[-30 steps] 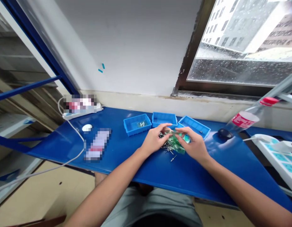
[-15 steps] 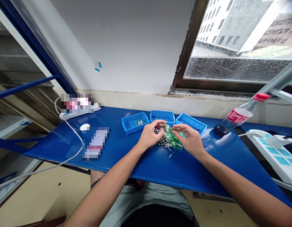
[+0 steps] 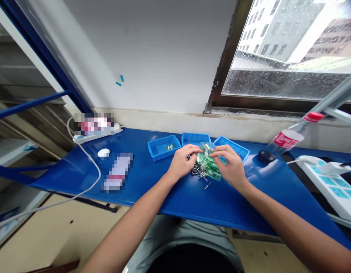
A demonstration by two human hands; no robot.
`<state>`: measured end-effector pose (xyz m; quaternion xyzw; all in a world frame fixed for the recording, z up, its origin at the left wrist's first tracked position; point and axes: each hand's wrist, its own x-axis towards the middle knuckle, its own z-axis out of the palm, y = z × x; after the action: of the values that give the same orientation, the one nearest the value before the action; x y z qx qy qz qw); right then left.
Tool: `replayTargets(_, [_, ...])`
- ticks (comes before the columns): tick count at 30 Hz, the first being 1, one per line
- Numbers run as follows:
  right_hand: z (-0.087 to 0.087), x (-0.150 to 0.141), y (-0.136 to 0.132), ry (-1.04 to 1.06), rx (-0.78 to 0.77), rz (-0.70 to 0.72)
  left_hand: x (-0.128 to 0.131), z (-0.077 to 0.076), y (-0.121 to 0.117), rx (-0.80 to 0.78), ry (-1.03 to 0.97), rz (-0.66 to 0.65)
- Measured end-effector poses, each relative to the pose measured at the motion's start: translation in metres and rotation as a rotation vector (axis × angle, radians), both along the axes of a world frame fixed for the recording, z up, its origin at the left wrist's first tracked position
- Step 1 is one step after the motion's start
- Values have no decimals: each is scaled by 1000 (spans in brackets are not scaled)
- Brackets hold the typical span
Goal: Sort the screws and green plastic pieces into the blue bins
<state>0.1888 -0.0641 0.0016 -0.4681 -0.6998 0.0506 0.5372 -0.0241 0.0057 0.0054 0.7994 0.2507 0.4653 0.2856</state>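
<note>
Both hands are at a heap of green-tinted clear plastic bags (image 3: 212,167) on the blue table. My left hand (image 3: 181,162), its fingers closed, pinches the left side of a small clear plastic bag (image 3: 206,147) with something pale inside. Thumb and fingers of my right hand (image 3: 231,167) are pinched at the same bag's right side. Under and beside the left fingers lies a pile of metal pop rivets (image 3: 198,173), partly covered by the bags. One loose rivet (image 3: 207,185) rests nearer the table's front edge.
Behind the hands stand a left blue tray (image 3: 164,154) with a small bag in it, a middle blue tray (image 3: 195,135) and a right blue tray (image 3: 242,149). A plastic bottle (image 3: 287,138), power strip (image 3: 331,185) and white cable (image 3: 98,167) flank the work area.
The small bag has come up into clearer view between my fingertips, above the heap. My right hand has shifted slightly to the right; the view has moved a little too.
</note>
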Motion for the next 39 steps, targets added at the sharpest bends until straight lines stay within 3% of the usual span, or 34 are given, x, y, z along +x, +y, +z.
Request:
replayTargets(8, [3,-8,-7,-84,22,170,4,-2,-4,-13,-7,-133])
replayTargets(16, [-7,-7,1,-69,36,59,3,-3,4,88,78,-32])
replayTargets(23, [-1,6,4,-159,78,32,-3,-2,8,109,42,224])
replayTargets(31, [-2,10,4,-285,71,36,-25,7,29,340,226,453])
replayTargets(39, [-3,11,7,-363,77,90,-58,14,39,189,497,721])
